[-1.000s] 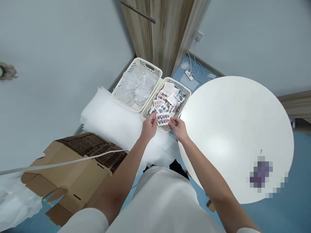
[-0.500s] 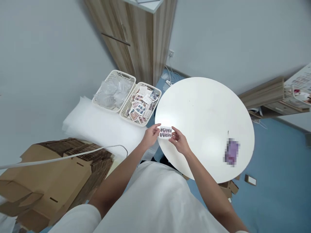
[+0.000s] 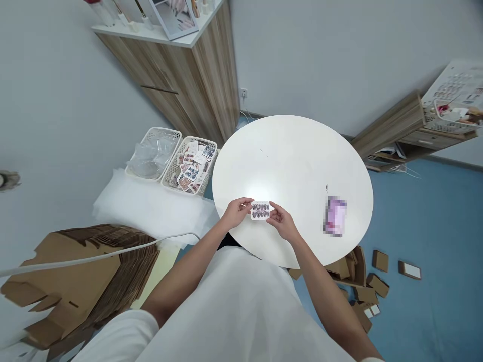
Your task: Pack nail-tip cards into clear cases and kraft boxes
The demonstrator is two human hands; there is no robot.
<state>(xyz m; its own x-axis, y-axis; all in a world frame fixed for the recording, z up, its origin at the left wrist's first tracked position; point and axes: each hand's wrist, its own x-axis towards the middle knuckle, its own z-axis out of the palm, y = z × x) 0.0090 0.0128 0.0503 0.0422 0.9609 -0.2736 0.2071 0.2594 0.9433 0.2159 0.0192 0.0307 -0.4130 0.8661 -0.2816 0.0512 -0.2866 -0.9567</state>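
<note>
"Over the near side of the round white worktop, what is being held?"

"One pack of press-on nails, two rows of patterned nails on a white backing. It spans the gap between the left hand and the right hand."

"How does each grip look?"

"Both pinch. The left grip has the pack's left edge at the fingertips; the right grip has the right edge, one fingertip by the upper corner and another by the lower. Whether the pack touches the worktop, I can't tell."

"What lies around the arms?"

"To the left, a stack of flattened cardboard boxes with a white cable running across it, then layered white foam sheets. To the right, a purple object rests on the worktop, blurred beyond naming, and small brown boxes are scattered on the blue floor."

"And farther off?"

"Past the foam, two white baskets stand side by side: the left basket holds clear plastic bags, the right basket a jumble of other nail packs. Behind them rises a wood-grain cabinet with a picture frame on top, and a wall socket shows just right of it"
</note>
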